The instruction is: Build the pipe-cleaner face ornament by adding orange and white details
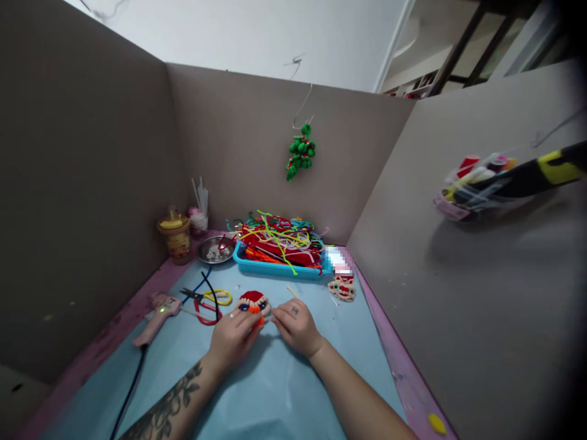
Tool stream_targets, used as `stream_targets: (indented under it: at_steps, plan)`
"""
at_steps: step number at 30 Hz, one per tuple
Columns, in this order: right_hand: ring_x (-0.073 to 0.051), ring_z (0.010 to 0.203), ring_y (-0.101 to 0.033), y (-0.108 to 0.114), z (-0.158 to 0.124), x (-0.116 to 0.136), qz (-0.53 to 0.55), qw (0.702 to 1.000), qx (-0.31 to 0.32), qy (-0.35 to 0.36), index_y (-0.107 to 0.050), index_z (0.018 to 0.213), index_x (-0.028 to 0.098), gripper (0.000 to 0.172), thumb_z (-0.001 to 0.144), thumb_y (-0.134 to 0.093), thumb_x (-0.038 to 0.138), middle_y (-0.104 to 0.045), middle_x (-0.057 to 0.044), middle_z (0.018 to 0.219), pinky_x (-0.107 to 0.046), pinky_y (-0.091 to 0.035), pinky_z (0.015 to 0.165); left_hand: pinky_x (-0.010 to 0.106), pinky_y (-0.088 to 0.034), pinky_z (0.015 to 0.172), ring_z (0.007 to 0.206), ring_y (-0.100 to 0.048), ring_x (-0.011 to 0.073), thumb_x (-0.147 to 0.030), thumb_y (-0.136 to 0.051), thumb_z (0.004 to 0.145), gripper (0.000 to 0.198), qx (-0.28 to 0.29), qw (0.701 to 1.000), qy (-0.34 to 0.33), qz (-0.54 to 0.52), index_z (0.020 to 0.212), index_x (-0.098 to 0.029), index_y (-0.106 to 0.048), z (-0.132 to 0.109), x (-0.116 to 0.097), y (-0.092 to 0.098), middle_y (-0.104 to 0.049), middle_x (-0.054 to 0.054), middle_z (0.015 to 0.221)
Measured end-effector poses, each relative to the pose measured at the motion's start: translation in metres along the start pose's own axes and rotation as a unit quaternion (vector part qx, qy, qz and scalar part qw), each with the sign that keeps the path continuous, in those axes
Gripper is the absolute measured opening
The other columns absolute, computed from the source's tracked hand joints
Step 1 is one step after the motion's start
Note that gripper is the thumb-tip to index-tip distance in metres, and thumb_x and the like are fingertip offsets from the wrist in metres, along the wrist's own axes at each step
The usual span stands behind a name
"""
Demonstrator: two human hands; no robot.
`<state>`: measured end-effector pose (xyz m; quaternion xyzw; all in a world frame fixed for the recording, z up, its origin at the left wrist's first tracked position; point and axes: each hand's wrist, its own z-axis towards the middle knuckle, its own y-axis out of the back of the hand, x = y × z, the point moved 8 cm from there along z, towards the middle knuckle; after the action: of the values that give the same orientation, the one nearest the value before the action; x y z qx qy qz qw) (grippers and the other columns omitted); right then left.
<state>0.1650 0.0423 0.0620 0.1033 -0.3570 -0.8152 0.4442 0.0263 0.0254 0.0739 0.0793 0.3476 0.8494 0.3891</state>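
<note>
My left hand (233, 337) is closed on a small fuzzy pipe-cleaner face (253, 304) with a red top, cream trim, dark blue eyes and orange parts. Its fingers cover the lower left of the piece. Just right of the face, my right hand (296, 327) has its thumb and fingers pinched together by the edge; what lies between the fingertips is too small to name. A short cream strip (292, 291) shows beyond the right knuckles, and I cannot tell whether it is held. A similar cream-and-red face (342, 288) lies farther right.
Behind the hands stands a blue tray (284, 269) heaped with colourful pipe cleaners. Scissors (206, 297), a pink glue gun (158, 315) with its cord, a metal dish (215, 250) and a brown cup (177, 241) are at left. Grey panels enclose the table; a green ornament (301, 151) hangs at the back.
</note>
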Motion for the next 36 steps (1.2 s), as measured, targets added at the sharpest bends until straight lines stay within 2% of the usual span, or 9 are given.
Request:
stream_targets:
  at_steps: [8, 10, 13, 17, 19, 23, 26, 32, 36]
  plan:
    - [-0.019, 0.074, -0.058, -0.013, -0.005, 0.005, 0.074, 0.992, 0.017, -0.098, -0.059, 0.104, 0.021, 0.022, 0.087, -0.048, 0.012, -0.068, -0.006, 0.083, -0.036, -0.042, 0.069, 0.025, -0.052, 0.064, 0.07, -0.064, 0.0149, -0.017, -0.054, 0.087, 0.018, 0.033, 0.999, -0.01, -0.032, 0.1, -0.021, -0.066, -0.004, 0.017, 0.009, -0.071, 0.005, 0.082]
    - [-0.02, 0.067, -0.058, -0.025, -0.013, 0.001, 0.078, 0.991, -0.012, -0.107, -0.06, 0.098, 0.023, 0.022, 0.085, -0.046, 0.012, -0.067, -0.005, 0.075, -0.036, -0.041, 0.062, 0.026, -0.054, 0.068, 0.071, -0.064, 0.0152, -0.018, -0.055, 0.086, 0.021, 0.048, 0.997, 0.018, -0.049, 0.103, -0.024, -0.066, -0.013, 0.031, 0.007, -0.072, 0.005, 0.084]
    - [-0.02, 0.051, -0.053, -0.046, -0.032, -0.004, 0.061, 0.99, -0.09, -0.09, -0.061, 0.089, 0.027, 0.018, 0.081, -0.048, 0.019, -0.063, -0.004, 0.059, -0.038, -0.037, 0.054, 0.03, -0.056, 0.071, 0.079, -0.067, 0.0193, -0.029, -0.058, 0.085, 0.024, 0.021, 0.997, 0.067, -0.018, 0.108, -0.028, -0.067, -0.032, 0.049, 0.011, -0.072, 0.006, 0.09]
    - [-0.02, 0.041, -0.048, -0.068, -0.054, -0.01, 0.049, 0.989, -0.115, -0.08, -0.06, 0.079, 0.029, 0.012, 0.077, -0.05, 0.023, -0.058, -0.001, 0.05, -0.04, -0.036, 0.052, 0.036, -0.057, 0.075, 0.085, -0.067, 0.0241, -0.047, -0.058, 0.083, 0.036, -0.002, 0.993, 0.121, 0.007, 0.116, -0.033, -0.065, -0.045, 0.056, 0.015, -0.071, 0.008, 0.094]
    - [-0.019, 0.042, -0.048, -0.062, -0.051, -0.008, 0.062, 0.989, -0.113, -0.076, -0.061, 0.08, 0.029, 0.013, 0.078, -0.05, 0.023, -0.058, -0.001, 0.051, -0.039, -0.036, 0.051, 0.035, -0.057, 0.073, 0.082, -0.066, 0.0232, -0.047, -0.059, 0.082, 0.037, 0.004, 0.993, 0.114, -0.01, 0.116, -0.034, -0.065, -0.039, 0.05, 0.014, -0.071, 0.008, 0.091]
    - [-0.021, 0.059, -0.057, -0.027, -0.028, -0.008, 0.116, 0.981, -0.093, -0.128, -0.063, 0.095, 0.028, 0.023, 0.081, -0.048, 0.016, -0.065, -0.004, 0.066, -0.04, -0.041, 0.06, 0.031, -0.053, 0.067, 0.074, -0.063, 0.0184, -0.031, -0.061, 0.084, 0.024, 0.027, 0.997, 0.052, -0.042, 0.107, -0.028, -0.066, -0.015, 0.031, 0.01, -0.071, 0.006, 0.086]
    - [-0.021, 0.071, -0.061, -0.009, -0.011, 0.0, 0.101, 0.987, -0.033, -0.123, -0.061, 0.103, 0.027, 0.03, 0.084, -0.046, 0.011, -0.068, -0.005, 0.078, -0.04, -0.042, 0.072, 0.03, -0.05, 0.068, 0.073, -0.062, 0.016, -0.02, -0.062, 0.083, 0.019, 0.012, 1.0, 0.001, 0.001, 0.101, -0.026, -0.068, -0.004, 0.018, 0.013, -0.071, 0.003, 0.083]
    - [-0.018, 0.083, -0.06, -0.001, -0.005, 0.004, 0.018, 0.996, -0.015, -0.083, -0.062, 0.108, 0.023, 0.033, 0.084, -0.047, 0.007, -0.071, -0.005, 0.089, -0.041, -0.036, 0.089, 0.041, -0.041, 0.081, 0.09, -0.06, 0.024, -0.024, -0.062, 0.085, 0.013, -0.036, 0.989, 0.036, 0.139, 0.089, -0.03, -0.073, -0.009, 0.011, 0.02, -0.073, 0.004, 0.093]
    - [-0.017, 0.084, -0.06, 0.003, -0.008, 0.013, -0.003, 0.999, -0.017, -0.043, -0.063, 0.109, 0.023, 0.032, 0.086, -0.048, 0.008, -0.071, -0.005, 0.092, -0.04, -0.035, 0.092, 0.041, -0.038, 0.084, 0.097, -0.06, 0.0251, -0.029, -0.06, 0.087, 0.026, 0.004, 0.989, 0.034, 0.142, 0.111, -0.027, -0.068, -0.015, 0.003, 0.014, -0.072, 0.007, 0.103]
